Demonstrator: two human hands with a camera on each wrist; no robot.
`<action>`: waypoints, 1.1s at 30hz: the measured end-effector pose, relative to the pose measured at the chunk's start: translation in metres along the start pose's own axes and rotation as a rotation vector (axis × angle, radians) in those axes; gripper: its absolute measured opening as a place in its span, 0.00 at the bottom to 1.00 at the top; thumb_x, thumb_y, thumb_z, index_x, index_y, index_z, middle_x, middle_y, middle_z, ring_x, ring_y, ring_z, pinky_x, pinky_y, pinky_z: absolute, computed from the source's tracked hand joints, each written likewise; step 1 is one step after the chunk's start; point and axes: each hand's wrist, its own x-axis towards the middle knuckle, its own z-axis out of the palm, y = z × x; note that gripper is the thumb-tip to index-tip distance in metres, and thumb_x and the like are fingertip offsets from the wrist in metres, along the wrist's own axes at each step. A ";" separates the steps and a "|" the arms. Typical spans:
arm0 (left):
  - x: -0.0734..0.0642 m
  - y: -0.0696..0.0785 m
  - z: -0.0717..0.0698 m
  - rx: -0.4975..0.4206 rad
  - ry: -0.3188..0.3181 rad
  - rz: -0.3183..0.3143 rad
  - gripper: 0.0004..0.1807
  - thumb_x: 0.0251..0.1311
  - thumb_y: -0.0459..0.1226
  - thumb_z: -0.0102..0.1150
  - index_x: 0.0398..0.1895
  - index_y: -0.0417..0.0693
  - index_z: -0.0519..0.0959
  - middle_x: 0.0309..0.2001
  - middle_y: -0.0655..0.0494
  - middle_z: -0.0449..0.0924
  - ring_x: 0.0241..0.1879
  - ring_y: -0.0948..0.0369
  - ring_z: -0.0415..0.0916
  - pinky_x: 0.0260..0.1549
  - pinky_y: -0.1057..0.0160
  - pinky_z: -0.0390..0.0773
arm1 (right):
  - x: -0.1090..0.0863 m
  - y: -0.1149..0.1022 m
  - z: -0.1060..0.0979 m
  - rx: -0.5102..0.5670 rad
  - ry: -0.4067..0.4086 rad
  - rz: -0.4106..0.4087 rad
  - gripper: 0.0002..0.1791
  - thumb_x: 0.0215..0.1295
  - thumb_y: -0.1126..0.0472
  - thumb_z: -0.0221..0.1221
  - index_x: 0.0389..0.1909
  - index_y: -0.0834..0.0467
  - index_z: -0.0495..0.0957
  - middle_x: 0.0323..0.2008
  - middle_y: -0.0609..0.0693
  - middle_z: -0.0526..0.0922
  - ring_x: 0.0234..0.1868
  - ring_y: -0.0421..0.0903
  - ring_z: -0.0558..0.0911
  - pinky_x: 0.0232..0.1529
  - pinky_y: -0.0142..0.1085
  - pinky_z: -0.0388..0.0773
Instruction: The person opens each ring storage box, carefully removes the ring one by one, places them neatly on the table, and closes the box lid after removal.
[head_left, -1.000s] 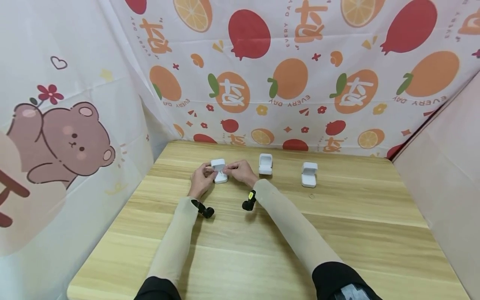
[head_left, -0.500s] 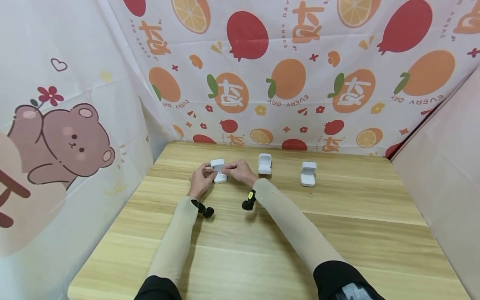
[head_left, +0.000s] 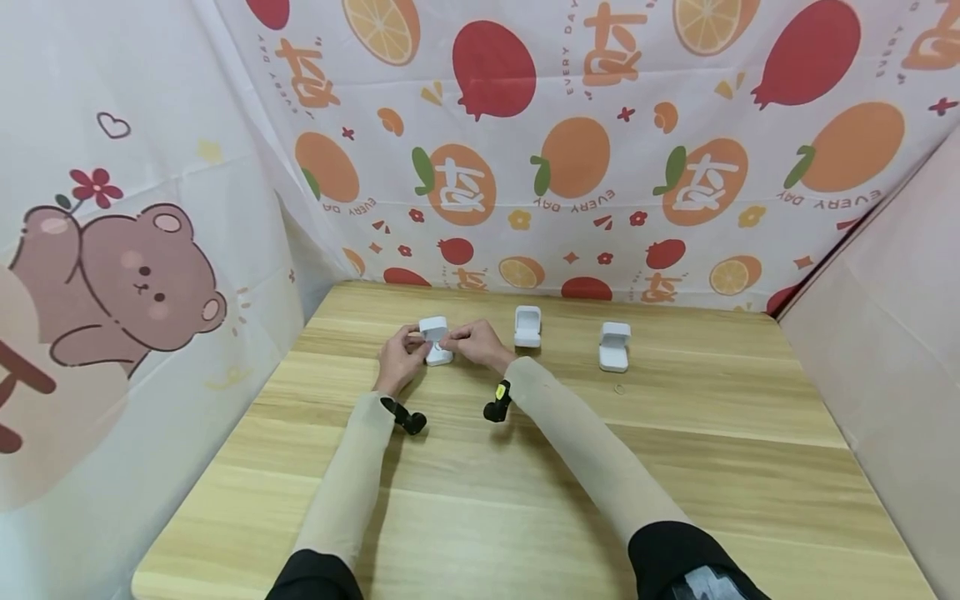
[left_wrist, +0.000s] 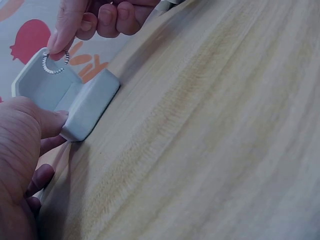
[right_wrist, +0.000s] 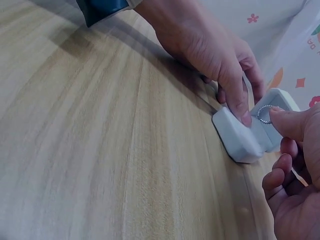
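A small white ring box [head_left: 439,355] stands with its lid up at the table's back left. My left hand [head_left: 401,360] grips it from the left side, the thumb on its base in the left wrist view, where the box [left_wrist: 92,107] looks large. Between thumb and forefinger my right hand [head_left: 480,343] pinches a silver beaded ring [left_wrist: 55,69]. In the right wrist view the ring [right_wrist: 264,114] hangs in front of the raised lid, above the base. The right hand's other fingers [right_wrist: 283,167] are curled.
Two more white ring boxes stand with lids up, one in the middle [head_left: 528,327] and one farther right [head_left: 614,347]. Another ring [head_left: 618,389] lies on the wooden table [head_left: 480,500] in front of the right box. A fruit-print cloth [head_left: 570,233] hangs behind.
Both hands keep nearly the same place at the left box. The whole head view has shifted slightly to the left.
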 end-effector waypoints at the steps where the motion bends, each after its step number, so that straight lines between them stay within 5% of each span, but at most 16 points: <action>1: 0.000 0.000 0.000 0.003 0.001 -0.003 0.22 0.56 0.43 0.57 0.55 0.55 0.70 0.44 0.50 0.83 0.44 0.54 0.80 0.58 0.51 0.63 | 0.000 0.000 0.001 -0.004 -0.004 -0.005 0.06 0.52 0.48 0.63 0.27 0.44 0.85 0.33 0.39 0.85 0.40 0.35 0.79 0.34 0.30 0.72; 7: -0.001 0.000 0.000 0.014 -0.003 0.002 0.22 0.57 0.43 0.57 0.56 0.54 0.70 0.44 0.49 0.82 0.44 0.53 0.80 0.59 0.50 0.61 | -0.003 -0.001 0.002 -0.013 -0.007 -0.022 0.05 0.54 0.51 0.62 0.28 0.46 0.85 0.32 0.40 0.85 0.38 0.37 0.79 0.31 0.30 0.70; 15: -0.001 0.001 0.000 0.013 0.005 0.003 0.22 0.57 0.43 0.57 0.55 0.55 0.70 0.44 0.50 0.83 0.44 0.54 0.80 0.60 0.50 0.59 | -0.005 -0.002 0.001 -0.013 -0.007 -0.017 0.05 0.54 0.52 0.62 0.25 0.46 0.85 0.39 0.41 0.85 0.55 0.39 0.76 0.42 0.30 0.72; 19: 0.000 -0.002 0.000 0.020 0.011 0.010 0.22 0.57 0.43 0.57 0.56 0.54 0.70 0.44 0.50 0.82 0.45 0.53 0.80 0.61 0.49 0.57 | -0.005 0.000 0.003 -0.018 -0.011 -0.031 0.04 0.54 0.53 0.63 0.25 0.47 0.85 0.47 0.44 0.83 0.58 0.40 0.74 0.37 0.27 0.71; 26: 0.000 0.000 0.001 0.008 0.005 0.002 0.22 0.56 0.43 0.57 0.56 0.54 0.70 0.45 0.50 0.82 0.45 0.53 0.80 0.62 0.49 0.54 | -0.007 0.003 0.003 -0.017 -0.014 -0.018 0.04 0.51 0.51 0.64 0.25 0.45 0.85 0.36 0.41 0.86 0.31 0.39 0.74 0.23 0.28 0.63; 33: -0.001 -0.002 0.000 -0.011 0.010 0.029 0.22 0.56 0.42 0.58 0.55 0.53 0.70 0.43 0.48 0.83 0.44 0.52 0.80 0.63 0.48 0.50 | -0.008 0.006 0.003 -0.040 -0.013 -0.024 0.04 0.52 0.51 0.63 0.24 0.44 0.85 0.34 0.39 0.86 0.28 0.37 0.72 0.25 0.29 0.63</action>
